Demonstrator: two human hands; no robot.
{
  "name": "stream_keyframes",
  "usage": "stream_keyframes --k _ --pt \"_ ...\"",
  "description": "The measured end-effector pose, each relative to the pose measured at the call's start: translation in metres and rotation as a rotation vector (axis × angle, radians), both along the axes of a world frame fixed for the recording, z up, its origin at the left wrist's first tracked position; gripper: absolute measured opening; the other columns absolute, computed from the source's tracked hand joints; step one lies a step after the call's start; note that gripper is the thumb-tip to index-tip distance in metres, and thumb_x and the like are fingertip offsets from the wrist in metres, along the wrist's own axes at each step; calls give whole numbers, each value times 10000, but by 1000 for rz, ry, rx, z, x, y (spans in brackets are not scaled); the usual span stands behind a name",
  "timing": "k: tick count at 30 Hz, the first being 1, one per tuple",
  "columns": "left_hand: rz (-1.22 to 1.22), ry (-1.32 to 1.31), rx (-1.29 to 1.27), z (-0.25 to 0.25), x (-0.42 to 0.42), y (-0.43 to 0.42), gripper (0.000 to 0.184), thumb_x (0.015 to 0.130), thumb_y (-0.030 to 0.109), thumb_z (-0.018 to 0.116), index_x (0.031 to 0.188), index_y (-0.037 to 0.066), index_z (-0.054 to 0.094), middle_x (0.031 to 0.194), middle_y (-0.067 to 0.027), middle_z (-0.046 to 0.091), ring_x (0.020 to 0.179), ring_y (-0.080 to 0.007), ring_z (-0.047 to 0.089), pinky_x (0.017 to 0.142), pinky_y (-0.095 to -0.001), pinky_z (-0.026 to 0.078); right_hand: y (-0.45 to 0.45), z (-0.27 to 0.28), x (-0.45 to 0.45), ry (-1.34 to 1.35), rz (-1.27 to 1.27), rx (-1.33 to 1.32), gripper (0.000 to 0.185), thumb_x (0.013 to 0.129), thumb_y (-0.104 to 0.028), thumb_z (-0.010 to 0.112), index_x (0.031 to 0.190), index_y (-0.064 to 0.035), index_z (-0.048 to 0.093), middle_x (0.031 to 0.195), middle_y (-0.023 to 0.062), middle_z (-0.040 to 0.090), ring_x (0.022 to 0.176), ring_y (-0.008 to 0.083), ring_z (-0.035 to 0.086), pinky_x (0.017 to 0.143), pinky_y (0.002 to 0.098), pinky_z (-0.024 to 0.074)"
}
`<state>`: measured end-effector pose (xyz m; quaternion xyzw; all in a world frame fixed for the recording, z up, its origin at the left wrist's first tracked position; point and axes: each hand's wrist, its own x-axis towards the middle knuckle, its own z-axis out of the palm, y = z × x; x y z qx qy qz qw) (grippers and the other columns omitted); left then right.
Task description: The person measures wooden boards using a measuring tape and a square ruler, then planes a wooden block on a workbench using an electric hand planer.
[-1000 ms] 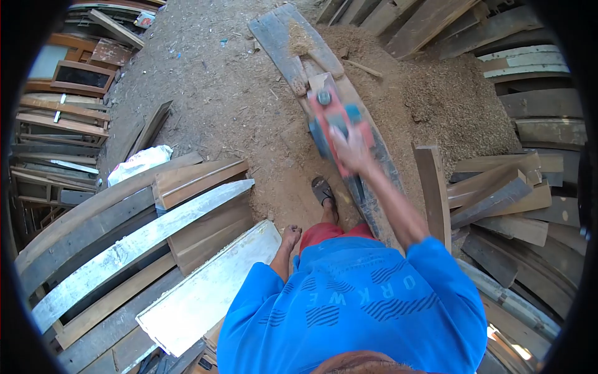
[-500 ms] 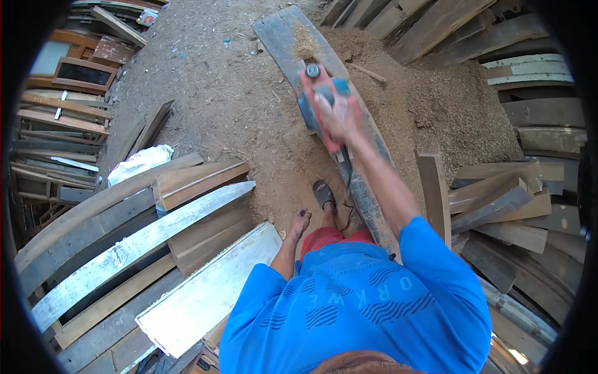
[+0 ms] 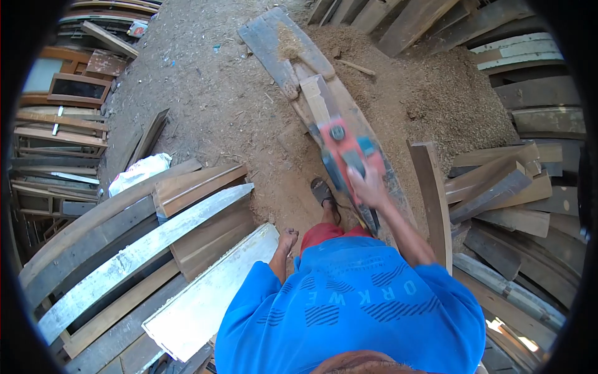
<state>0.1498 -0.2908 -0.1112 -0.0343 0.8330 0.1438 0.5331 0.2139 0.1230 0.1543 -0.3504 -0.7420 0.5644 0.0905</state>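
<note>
My right hand (image 3: 369, 187) is wrapped round the handle of a red and dark blue electric planer (image 3: 337, 133). The planer rests over a pale wooden board (image 3: 316, 100), whose far end shows beyond the tool. Under the board is a long, worn wooden plank (image 3: 352, 100), with a block at its far end where shavings lie. Near my left side, my left hand (image 3: 288, 239) hangs with its fingers curled closed and nothing visible in them. Below it lies a white-painted panel (image 3: 212, 293).
Stacked boards (image 3: 112, 249) fill the left side, and more timber (image 3: 498, 187) leans at the right. A curved upright board (image 3: 430, 193) stands close to my right arm. Wood shavings (image 3: 455, 106) are heaped on the right. My sandalled foot (image 3: 322, 192) is beside the plank.
My right hand has drawn the planer back towards my body, uncovering the far part of the pale board. My left hand has shifted slightly down and left, still closed.
</note>
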Motion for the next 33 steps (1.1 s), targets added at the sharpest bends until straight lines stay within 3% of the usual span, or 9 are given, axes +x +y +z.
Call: stream_keyframes --k 2,5,11,13,20,24,26,27,33 --pt "13 14 43 4 -5 14 542 926 318 652 1351 -14 598 1252 -257 670 1168 -338 652 994 -396 508 -12 2 32 -38 16 -49 533 965 -429 581 1245 24 591 900 252 686 868 361 705 784 455 528" --pt "47 17 125 6 -11 45 545 938 303 640 1374 -17 577 1260 -249 668 1164 -324 652 992 -398 507 -9 4 32 -113 33 -98 546 961 -444 587 1240 25 594 893 249 683 858 355 699 789 453 523" --pt "151 25 251 39 -23 112 537 960 285 626 1392 -27 556 1255 -212 675 1144 -274 651 976 -373 505 59 -23 -110 6 -29 25 620 963 -505 567 1247 45 590 894 256 703 868 359 718 772 460 527" --pt "172 56 288 41 -20 119 534 965 283 627 1393 -27 555 1248 -198 681 1136 -262 650 971 -361 505 86 -23 -166 151 -104 67 468 1001 -454 546 848 -20 635 609 38 575 526 159 564 509 368 454" --pt "169 111 238 44 -9 68 511 950 272 645 1357 -31 589 1239 -201 685 1138 -282 653 971 -384 511 127 -38 -224 232 -80 34 504 994 -509 579 749 -69 601 579 -6 538 494 111 525 471 330 424" --pt "115 103 81 -4 10 -6 546 917 344 659 1338 -1 616 1207 -198 701 1123 -310 666 977 -380 510 75 -4 -126 3 -61 -135 431 1006 -442 557 834 -53 625 617 5 549 519 112 529 489 335 428" --pt "24 15 -4 -10 8 -17 572 901 382 663 1339 17 622 1201 -197 706 1122 -324 669 981 -379 509 41 -25 -61 110 -52 119 334 1003 -346 517 988 -30 624 612 54 536 538 151 542 526 383 441" --pt "-29 -57 -27 1 3 -13 584 894 398 663 1342 25 623 1203 -196 707 1122 -330 669 983 -380 508 32 5 -29 -114 28 -147 590 974 -420 569 1310 64 550 892 219 697 865 321 696 802 448 532" --pt "10 28 104 -13 0 23 557 923 354 647 1351 1 605 1225 -204 699 1132 -314 668 977 -383 508 2 -13 27 -121 -11 -76 573 971 -446 567 1294 26 580 952 271 702 930 406 710 810 472 527"
